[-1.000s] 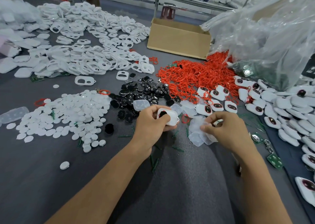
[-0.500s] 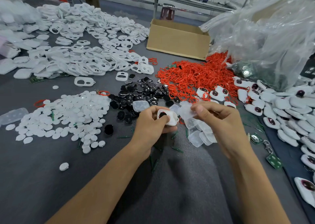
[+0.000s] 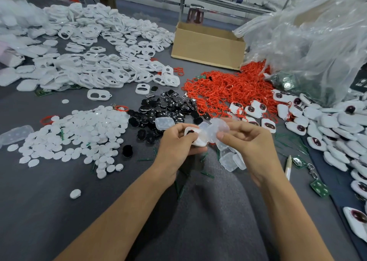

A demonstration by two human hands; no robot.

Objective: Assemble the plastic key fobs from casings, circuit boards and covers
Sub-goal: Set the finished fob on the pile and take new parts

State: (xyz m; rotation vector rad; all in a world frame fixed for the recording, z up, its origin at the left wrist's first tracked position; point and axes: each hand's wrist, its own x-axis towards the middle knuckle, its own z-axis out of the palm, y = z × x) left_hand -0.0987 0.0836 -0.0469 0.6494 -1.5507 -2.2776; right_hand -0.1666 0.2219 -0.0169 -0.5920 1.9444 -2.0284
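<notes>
Grey mat beneath everything, w/ a grey-trousered leg running up the middle from the bottom edge.

Top right: big clear plastic bag, crumpled, draped over the far side of the red heap. Top left: wide heap of white casing frames, many w/ two cut-outs. Centre back: cardboard box, between frames and bag. Red rings piled in front of the box, reaching under the bag. Right edge: finished white fobs w/ dark ovals, spread down to the bottom corner. Left of centre: pile of white round discs, a few strays nearer. Black glossy ovals heaped between discs and red rings.

Hands close together at centre, just nearer than the black ovals. Left hand: fingers curled round a white casing, thumb on its top face, dark oval visible in it. Right hand: pinching a clear cover btw thumb & forefinger, cover touching the casing's right end.

Small stack of spare clear covers on the mat directly below the right hand. Wooden stick just right of the right wrist; green circuit board a bit further right. Thin green slivers scattered on the mat round the hands.
</notes>
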